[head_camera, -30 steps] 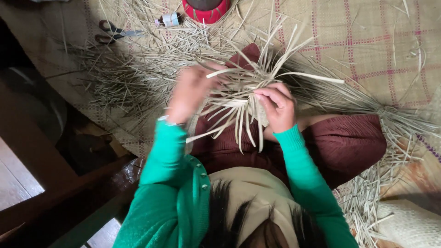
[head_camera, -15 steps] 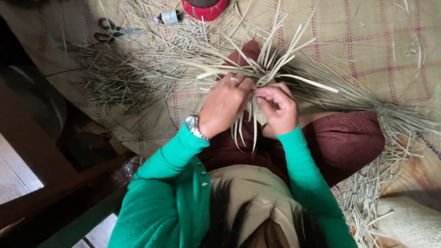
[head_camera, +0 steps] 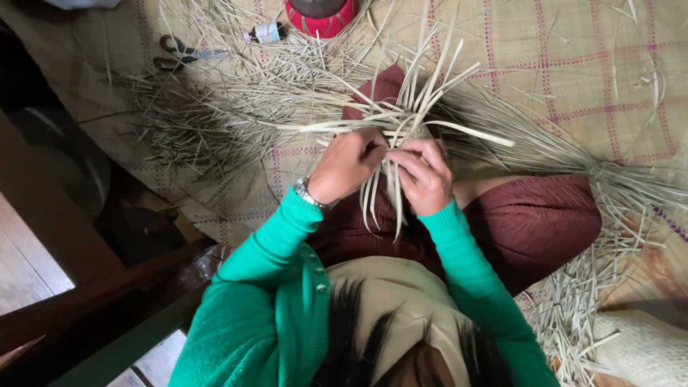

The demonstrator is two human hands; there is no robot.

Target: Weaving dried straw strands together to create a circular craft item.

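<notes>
A half-woven piece of pale straw strips (head_camera: 412, 115) sits over my lap, its loose ends fanning up and out. My left hand (head_camera: 347, 165) pinches strips at its lower middle, a metal watch on the wrist. Right beside it, my right hand (head_camera: 424, 175) grips the neighbouring strips, fingers curled, the two hands almost touching. Both arms wear green sleeves. Dark red trousers (head_camera: 530, 222) cover my crossed legs beneath the work.
A woven checked mat (head_camera: 573, 50) covers the floor, strewn with loose straw (head_camera: 208, 122). Scissors (head_camera: 183, 54), a small bottle (head_camera: 265, 32) and a red round container (head_camera: 321, 14) lie at the far edge. A bundle of straw (head_camera: 616, 186) trails right. Dark wooden furniture (head_camera: 86, 308) stands left.
My left hand has come in from the left side of the weave to meet my right hand at the centre. The strips have shifted slightly with it.
</notes>
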